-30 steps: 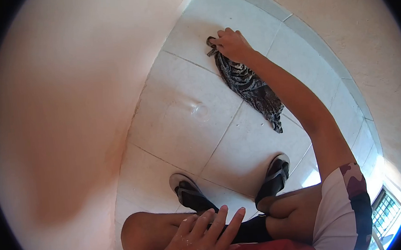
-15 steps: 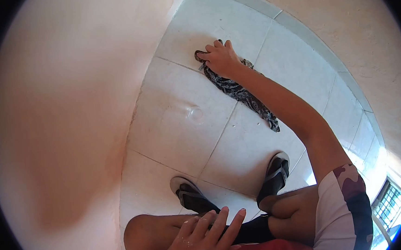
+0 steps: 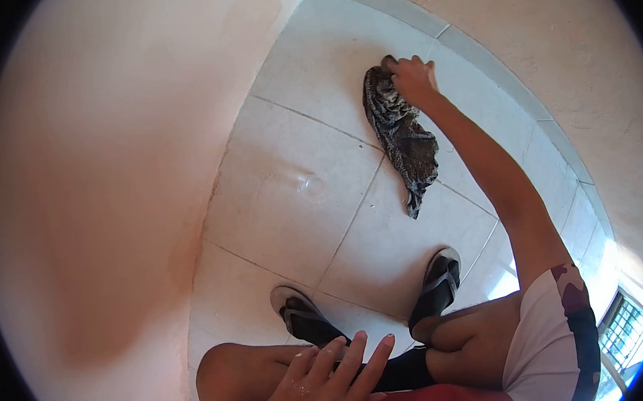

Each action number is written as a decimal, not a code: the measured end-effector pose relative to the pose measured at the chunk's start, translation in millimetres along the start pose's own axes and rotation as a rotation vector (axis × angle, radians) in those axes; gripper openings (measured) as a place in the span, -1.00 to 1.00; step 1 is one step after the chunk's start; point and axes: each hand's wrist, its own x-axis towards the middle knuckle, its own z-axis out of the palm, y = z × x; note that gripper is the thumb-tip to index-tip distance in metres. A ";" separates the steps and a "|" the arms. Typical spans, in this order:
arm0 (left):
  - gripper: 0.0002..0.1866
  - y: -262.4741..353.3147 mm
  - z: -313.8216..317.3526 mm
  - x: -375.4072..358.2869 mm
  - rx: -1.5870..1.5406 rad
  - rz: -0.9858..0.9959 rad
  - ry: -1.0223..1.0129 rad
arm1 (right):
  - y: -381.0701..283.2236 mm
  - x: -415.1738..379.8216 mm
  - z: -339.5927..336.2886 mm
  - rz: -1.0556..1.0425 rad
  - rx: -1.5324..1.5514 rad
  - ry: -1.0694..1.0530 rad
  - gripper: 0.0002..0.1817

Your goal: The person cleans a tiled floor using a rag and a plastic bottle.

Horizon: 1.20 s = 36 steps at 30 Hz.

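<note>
A dark patterned rag (image 3: 411, 146) trails crumpled across the pale floor tiles. My right hand (image 3: 413, 79) grips its far end, fingers closed around the cloth, with the arm stretched out ahead. Close to my body, my left hand (image 3: 323, 383) hovers over my lap with its fingers spread. It holds nothing, and whitish specks show on its skin.
Pale walls (image 3: 111, 178) rise at the left and at the far right, where a low tile skirting (image 3: 506, 65) runs along the floor. My sandalled feet (image 3: 300, 314) are planted on the tiles (image 3: 278, 226). A barred window (image 3: 625, 332) lies at the lower right.
My right hand has swept to the right over the tiles, dragging the rag's far end along. The rag now lies more spread out. My left hand has stayed in place.
</note>
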 end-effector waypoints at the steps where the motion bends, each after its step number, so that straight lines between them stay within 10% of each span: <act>1: -0.13 1.9 -1.4 3.1 0.007 0.016 -0.006 | -14.3 -11.3 -6.2 -0.091 -0.018 -0.040 -0.67; 7: -0.12 13.6 1.0 8.3 0.026 0.069 0.015 | -54.9 -64.3 -7.6 -0.510 -0.020 -0.150 -0.58; 16: -0.10 25.7 7.3 -9.3 -0.015 -0.100 0.028 | 29.9 2.9 -17.2 0.084 -0.146 -0.129 -0.65; 24: -0.11 27.5 0.8 23.9 0.057 0.141 -0.016 | -42.8 -119.3 -2.8 -0.402 -0.038 -0.199 -0.51; 31: -0.13 42.4 -7.5 36.9 0.086 0.262 -0.024 | -19.1 -108.1 -0.5 -0.465 -0.083 -0.144 -0.52; 36: -0.16 43.7 -0.7 21.3 0.023 -0.002 -0.018 | 23.6 -46.6 -14.8 -0.162 -0.148 -0.141 -0.58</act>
